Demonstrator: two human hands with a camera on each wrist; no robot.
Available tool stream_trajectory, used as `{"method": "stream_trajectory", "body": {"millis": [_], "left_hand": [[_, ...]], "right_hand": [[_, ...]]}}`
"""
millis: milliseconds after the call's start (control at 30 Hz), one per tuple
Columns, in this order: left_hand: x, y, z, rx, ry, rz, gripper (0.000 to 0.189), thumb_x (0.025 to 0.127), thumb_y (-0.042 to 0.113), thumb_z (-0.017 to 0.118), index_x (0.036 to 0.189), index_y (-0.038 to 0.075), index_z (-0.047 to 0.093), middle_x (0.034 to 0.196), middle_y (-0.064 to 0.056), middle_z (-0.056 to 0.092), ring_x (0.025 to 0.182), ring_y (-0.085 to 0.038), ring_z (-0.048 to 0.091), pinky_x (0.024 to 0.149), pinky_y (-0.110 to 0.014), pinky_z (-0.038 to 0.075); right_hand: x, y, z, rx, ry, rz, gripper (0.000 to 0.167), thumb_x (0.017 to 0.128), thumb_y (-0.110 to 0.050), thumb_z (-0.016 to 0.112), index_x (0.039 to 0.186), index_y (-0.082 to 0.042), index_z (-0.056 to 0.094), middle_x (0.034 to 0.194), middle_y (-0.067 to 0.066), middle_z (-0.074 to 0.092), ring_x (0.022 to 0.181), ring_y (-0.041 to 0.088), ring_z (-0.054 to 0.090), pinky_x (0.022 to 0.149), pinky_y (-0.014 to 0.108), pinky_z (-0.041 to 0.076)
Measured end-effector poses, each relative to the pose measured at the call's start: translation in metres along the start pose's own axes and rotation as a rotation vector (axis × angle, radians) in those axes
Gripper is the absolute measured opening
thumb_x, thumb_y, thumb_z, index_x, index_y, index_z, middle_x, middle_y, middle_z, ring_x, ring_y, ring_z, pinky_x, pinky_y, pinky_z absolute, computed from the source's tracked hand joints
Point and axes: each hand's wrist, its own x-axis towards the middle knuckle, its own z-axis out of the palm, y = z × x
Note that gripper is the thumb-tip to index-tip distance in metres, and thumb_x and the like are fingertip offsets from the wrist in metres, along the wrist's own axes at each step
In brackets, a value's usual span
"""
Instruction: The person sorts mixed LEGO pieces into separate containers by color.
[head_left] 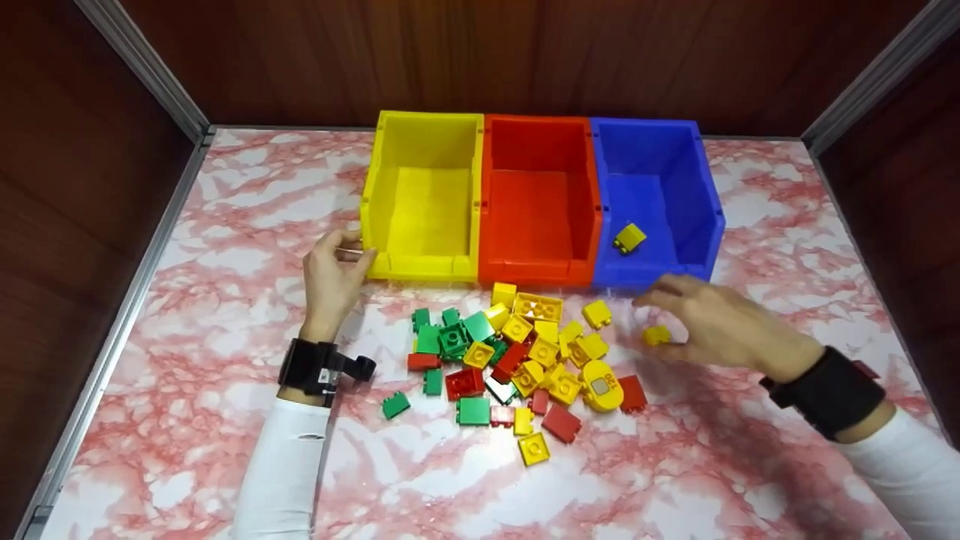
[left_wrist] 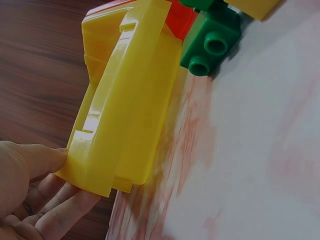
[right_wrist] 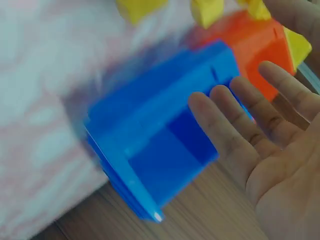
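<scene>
My left hand [head_left: 330, 281] holds the front left corner of the yellow bin [head_left: 427, 268], thumb on one side and fingers on the other, as the left wrist view shows up close. Over the table in front of the blue bin [head_left: 651, 274] hovers my right hand [head_left: 724, 326], its fingers spread and nothing in them. Just below its fingertips lies a small yellow brick [head_left: 656, 335]. Another yellow brick [head_left: 630, 238] is inside the blue bin. Right wrist view: the fingers [right_wrist: 225, 130] stretch out in front of the blue bin.
A red bin [head_left: 536, 271] stands between the yellow and blue ones. A loose pile of toy bricks lies before the bins: green bricks [head_left: 474, 411] to the left, red bricks [head_left: 561, 422] among them, yellow bricks [head_left: 564, 384] to the right. Dark wood panels [head_left: 525, 52] enclose the marbled table.
</scene>
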Motion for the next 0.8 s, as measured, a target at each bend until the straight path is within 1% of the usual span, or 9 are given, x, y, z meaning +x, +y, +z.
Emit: {"method": "stream_trajectory", "body": {"millis": [200,300,400,467,533,667,800], "left_hand": [[0.001,0.001,0.0,-0.008,0.0,-0.001,0.025,0.094,0.007,0.077,0.115,-0.006,0.072,0.109,-0.024,0.076,0.092,-0.037,0.075,0.072,-0.003,0.048],[0.001,0.001,0.001,-0.008,0.002,-0.005,0.025,0.094,0.006,0.077,0.115,-0.006,0.073,0.108,-0.024,0.076,0.093,-0.037,0.076,0.072,-0.004,0.048],[0.001,0.002,0.001,-0.004,0.001,-0.004,0.025,0.094,0.007,0.078,0.115,-0.006,0.073,0.108,-0.024,0.076,0.093,-0.037,0.075,0.072,-0.004,0.048],[0.002,0.002,0.001,-0.004,-0.003,-0.003,0.026,0.094,0.007,0.078,0.116,-0.005,0.073,0.109,-0.024,0.076,0.093,-0.037,0.075,0.072,-0.004,0.048],[0.002,0.002,0.001,-0.002,-0.006,-0.005,0.026,0.094,0.007,0.078,0.116,-0.005,0.072,0.109,-0.024,0.075,0.093,-0.037,0.075,0.073,-0.004,0.049],[0.001,0.002,0.0,-0.003,-0.006,-0.011,0.027,0.093,0.005,0.078,0.116,-0.006,0.072,0.111,-0.024,0.075,0.094,-0.037,0.076,0.073,-0.005,0.051],[0.0,0.002,0.0,0.0,-0.005,-0.001,0.027,0.093,0.006,0.078,0.116,-0.005,0.072,0.11,-0.024,0.076,0.093,-0.037,0.077,0.074,-0.007,0.054]], "right_hand": [[-0.002,0.006,0.025,0.035,-0.086,0.058,0.042,0.079,-0.023,0.093,0.116,-0.01,0.077,0.109,0.011,0.071,0.095,0.022,0.067,0.076,0.04,0.065],[-0.002,0.01,0.036,0.046,-0.123,0.058,0.033,0.08,-0.017,0.092,0.11,-0.01,0.079,0.106,0.009,0.072,0.093,0.021,0.067,0.077,0.04,0.064],[-0.001,0.014,0.044,0.067,-0.147,0.05,0.021,0.081,-0.009,0.09,0.1,-0.01,0.081,0.096,0.006,0.072,0.086,0.018,0.067,0.075,0.035,0.063],[-0.001,0.016,0.047,0.089,-0.148,0.051,0.017,0.081,-0.005,0.089,0.095,-0.01,0.082,0.09,0.004,0.072,0.08,0.014,0.065,0.071,0.031,0.062],[-0.001,0.017,0.048,0.1,-0.144,0.054,0.015,0.081,-0.004,0.088,0.092,-0.01,0.082,0.087,0.002,0.07,0.077,0.012,0.063,0.068,0.028,0.061],[-0.001,0.016,0.047,0.122,-0.136,0.046,0.016,0.081,-0.002,0.089,0.093,-0.01,0.083,0.088,0.002,0.071,0.078,0.011,0.063,0.069,0.028,0.06],[-0.001,0.015,0.04,0.157,-0.111,0.045,0.018,0.08,0.0,0.088,0.093,-0.011,0.083,0.088,0.0,0.07,0.079,0.01,0.062,0.069,0.026,0.058]]}}
